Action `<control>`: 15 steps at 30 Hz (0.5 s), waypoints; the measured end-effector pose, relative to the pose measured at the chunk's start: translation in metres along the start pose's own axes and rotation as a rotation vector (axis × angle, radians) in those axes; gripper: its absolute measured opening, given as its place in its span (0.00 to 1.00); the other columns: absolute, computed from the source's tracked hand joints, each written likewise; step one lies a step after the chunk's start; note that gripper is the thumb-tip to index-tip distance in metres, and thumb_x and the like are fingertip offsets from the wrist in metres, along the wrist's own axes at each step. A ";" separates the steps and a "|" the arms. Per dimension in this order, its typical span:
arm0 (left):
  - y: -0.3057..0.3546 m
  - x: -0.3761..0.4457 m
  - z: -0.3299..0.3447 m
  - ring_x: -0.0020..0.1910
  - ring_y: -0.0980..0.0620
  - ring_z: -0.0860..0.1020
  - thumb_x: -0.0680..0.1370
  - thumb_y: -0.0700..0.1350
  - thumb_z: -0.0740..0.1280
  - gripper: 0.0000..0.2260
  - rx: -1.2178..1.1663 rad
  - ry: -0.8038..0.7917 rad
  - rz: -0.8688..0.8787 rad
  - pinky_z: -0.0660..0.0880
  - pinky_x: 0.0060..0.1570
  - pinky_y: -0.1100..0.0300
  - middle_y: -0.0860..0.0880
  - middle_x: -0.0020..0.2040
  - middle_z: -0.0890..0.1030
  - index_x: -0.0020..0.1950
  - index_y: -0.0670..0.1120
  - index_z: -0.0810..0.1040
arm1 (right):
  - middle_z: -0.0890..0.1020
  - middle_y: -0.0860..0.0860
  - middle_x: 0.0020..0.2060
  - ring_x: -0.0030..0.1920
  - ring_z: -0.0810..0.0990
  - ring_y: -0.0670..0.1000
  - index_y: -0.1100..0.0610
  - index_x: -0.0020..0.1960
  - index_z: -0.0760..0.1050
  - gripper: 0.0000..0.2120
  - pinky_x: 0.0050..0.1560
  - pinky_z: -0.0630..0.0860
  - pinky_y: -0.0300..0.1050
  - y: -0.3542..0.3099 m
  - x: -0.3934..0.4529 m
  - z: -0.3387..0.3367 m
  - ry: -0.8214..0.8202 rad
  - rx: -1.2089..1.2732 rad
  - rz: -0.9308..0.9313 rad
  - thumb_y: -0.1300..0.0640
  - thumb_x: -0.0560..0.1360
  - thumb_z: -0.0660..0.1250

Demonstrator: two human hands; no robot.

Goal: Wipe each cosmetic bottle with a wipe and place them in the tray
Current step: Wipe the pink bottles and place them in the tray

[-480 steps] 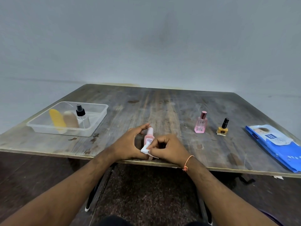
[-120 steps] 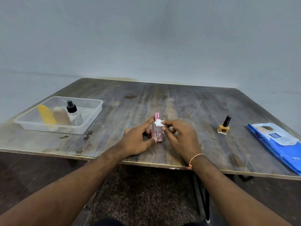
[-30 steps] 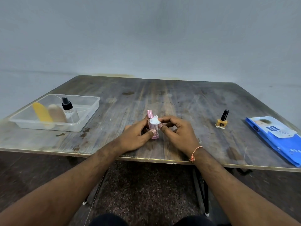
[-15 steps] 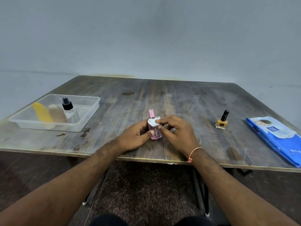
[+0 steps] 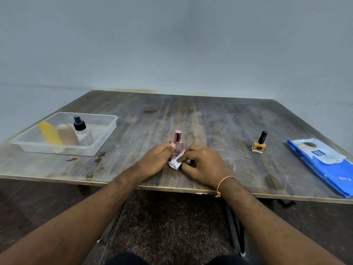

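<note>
The left hand [image 5: 159, 156] has a closed grip on the upright pink bottle [image 5: 177, 145], its long axis vertical. The right hand [image 5: 202, 164] pinches the wipe [image 5: 174, 163] against the bottle's base. The tray [image 5: 103, 136] lies far left of that grip, nearer the left hand.

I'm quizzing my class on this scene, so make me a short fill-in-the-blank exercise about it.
1. The left hand grips the ____ perfume bottle.
2. The right hand pinches a white ____ at that bottle's base.
3. The nail polish bottle has a ____ cap.
4. The clear tray holds ____ items.

Missing words: pink; wipe; black; three
</note>
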State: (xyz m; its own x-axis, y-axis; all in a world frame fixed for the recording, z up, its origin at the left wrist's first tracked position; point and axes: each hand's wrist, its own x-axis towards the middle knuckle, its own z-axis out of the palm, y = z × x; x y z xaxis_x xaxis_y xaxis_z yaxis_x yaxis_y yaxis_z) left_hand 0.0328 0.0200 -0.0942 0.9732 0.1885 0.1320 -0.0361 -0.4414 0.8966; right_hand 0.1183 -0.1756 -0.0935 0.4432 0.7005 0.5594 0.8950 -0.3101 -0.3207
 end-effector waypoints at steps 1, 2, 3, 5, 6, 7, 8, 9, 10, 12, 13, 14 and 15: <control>-0.001 0.001 0.000 0.59 0.57 0.84 0.89 0.57 0.56 0.17 0.017 0.012 0.012 0.77 0.67 0.52 0.55 0.57 0.87 0.65 0.55 0.83 | 0.86 0.42 0.46 0.44 0.84 0.45 0.46 0.49 0.89 0.09 0.42 0.81 0.46 0.000 0.000 0.000 0.007 -0.002 -0.003 0.49 0.73 0.71; -0.003 0.002 0.000 0.58 0.56 0.84 0.89 0.58 0.56 0.17 0.038 0.027 0.028 0.78 0.65 0.52 0.55 0.56 0.87 0.64 0.55 0.83 | 0.86 0.42 0.45 0.44 0.84 0.45 0.46 0.49 0.89 0.09 0.41 0.80 0.46 0.000 0.000 0.000 0.013 -0.005 -0.008 0.49 0.73 0.71; -0.004 0.004 0.000 0.57 0.56 0.84 0.88 0.58 0.56 0.17 0.060 0.040 0.042 0.78 0.62 0.52 0.54 0.55 0.87 0.63 0.56 0.82 | 0.85 0.43 0.44 0.43 0.84 0.45 0.46 0.49 0.89 0.09 0.40 0.80 0.46 -0.001 -0.001 0.000 0.019 -0.009 -0.012 0.49 0.73 0.71; -0.006 0.005 0.000 0.55 0.58 0.84 0.89 0.54 0.57 0.15 0.083 0.052 0.062 0.77 0.58 0.55 0.55 0.54 0.86 0.66 0.55 0.81 | 0.85 0.43 0.43 0.42 0.83 0.46 0.46 0.50 0.89 0.10 0.38 0.79 0.45 -0.002 -0.002 0.001 0.049 -0.021 -0.017 0.48 0.74 0.70; -0.006 0.006 0.001 0.56 0.59 0.84 0.90 0.52 0.57 0.14 0.083 0.051 0.067 0.76 0.58 0.57 0.55 0.56 0.86 0.68 0.54 0.81 | 0.85 0.43 0.44 0.42 0.83 0.46 0.46 0.51 0.89 0.10 0.38 0.79 0.45 -0.001 -0.002 0.002 0.073 -0.025 -0.014 0.48 0.74 0.70; -0.005 0.006 0.000 0.58 0.59 0.83 0.90 0.51 0.58 0.15 0.081 0.048 0.068 0.76 0.59 0.58 0.55 0.58 0.86 0.71 0.53 0.80 | 0.85 0.43 0.45 0.42 0.83 0.46 0.45 0.52 0.88 0.10 0.38 0.79 0.45 -0.001 -0.002 0.001 0.100 -0.026 -0.006 0.47 0.75 0.70; -0.004 0.006 0.000 0.60 0.60 0.83 0.89 0.51 0.58 0.15 0.081 0.042 0.070 0.76 0.61 0.59 0.55 0.60 0.86 0.72 0.54 0.80 | 0.85 0.42 0.45 0.42 0.82 0.45 0.45 0.52 0.88 0.09 0.38 0.79 0.46 0.000 -0.002 0.001 0.130 -0.025 0.000 0.47 0.75 0.71; -0.003 0.005 0.000 0.60 0.60 0.83 0.89 0.52 0.58 0.16 0.091 0.034 0.072 0.76 0.62 0.60 0.56 0.60 0.86 0.73 0.56 0.80 | 0.84 0.42 0.45 0.41 0.82 0.45 0.45 0.53 0.88 0.08 0.38 0.78 0.46 0.000 -0.003 0.001 0.161 -0.027 0.002 0.48 0.76 0.72; -0.002 0.004 0.000 0.60 0.60 0.83 0.89 0.52 0.58 0.16 0.104 0.030 0.071 0.77 0.63 0.60 0.56 0.60 0.86 0.73 0.57 0.80 | 0.84 0.42 0.45 0.41 0.82 0.45 0.45 0.54 0.88 0.07 0.38 0.78 0.46 0.000 -0.003 0.000 0.192 -0.033 0.000 0.50 0.77 0.73; 0.000 0.004 0.000 0.59 0.60 0.83 0.89 0.52 0.59 0.15 0.104 0.026 0.061 0.76 0.62 0.60 0.57 0.59 0.86 0.72 0.56 0.80 | 0.85 0.43 0.46 0.42 0.82 0.47 0.47 0.55 0.88 0.07 0.38 0.78 0.47 0.000 -0.002 0.000 0.238 -0.047 -0.002 0.53 0.78 0.74; 0.001 0.003 0.000 0.59 0.60 0.83 0.89 0.52 0.59 0.15 0.096 0.026 0.054 0.76 0.61 0.60 0.57 0.58 0.87 0.71 0.55 0.81 | 0.85 0.44 0.46 0.43 0.83 0.48 0.47 0.55 0.88 0.07 0.39 0.79 0.48 0.000 -0.002 0.000 0.247 -0.046 0.002 0.53 0.78 0.74; 0.001 0.002 0.000 0.58 0.60 0.83 0.89 0.52 0.59 0.15 0.092 0.026 0.051 0.77 0.61 0.60 0.57 0.58 0.87 0.70 0.54 0.82 | 0.85 0.44 0.46 0.43 0.83 0.48 0.47 0.55 0.88 0.08 0.39 0.79 0.48 0.000 -0.002 0.000 0.249 -0.040 0.002 0.53 0.78 0.73; 0.002 0.002 0.000 0.58 0.60 0.83 0.89 0.52 0.60 0.15 0.088 0.022 0.056 0.77 0.61 0.60 0.57 0.57 0.87 0.70 0.54 0.83 | 0.85 0.44 0.46 0.43 0.83 0.48 0.47 0.55 0.88 0.08 0.39 0.80 0.49 0.000 -0.002 0.000 0.247 -0.029 0.000 0.53 0.78 0.73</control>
State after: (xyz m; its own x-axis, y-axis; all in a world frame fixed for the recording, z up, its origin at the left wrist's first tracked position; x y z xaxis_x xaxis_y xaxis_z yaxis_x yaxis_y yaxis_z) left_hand 0.0347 0.0192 -0.0919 0.9649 0.1801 0.1911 -0.0693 -0.5273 0.8468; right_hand 0.1175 -0.1775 -0.0946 0.4387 0.5234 0.7305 0.8947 -0.3305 -0.3005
